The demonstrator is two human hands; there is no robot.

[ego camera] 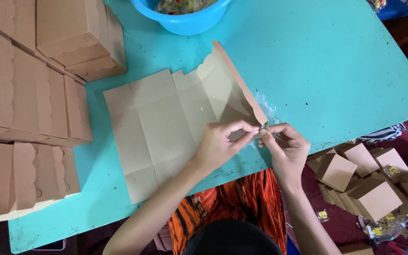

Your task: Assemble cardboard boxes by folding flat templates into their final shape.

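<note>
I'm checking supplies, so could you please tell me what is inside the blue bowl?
The blue bowl holds small clear-wrapped, yellowish items, too cropped to identify. Its lower contents are hidden by the wall and picture edge.

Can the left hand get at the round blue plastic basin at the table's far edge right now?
Probably not at once: the left hand is pinching the flat brown cardboard box blank, though bare turquoise table lies before the basin.
</note>
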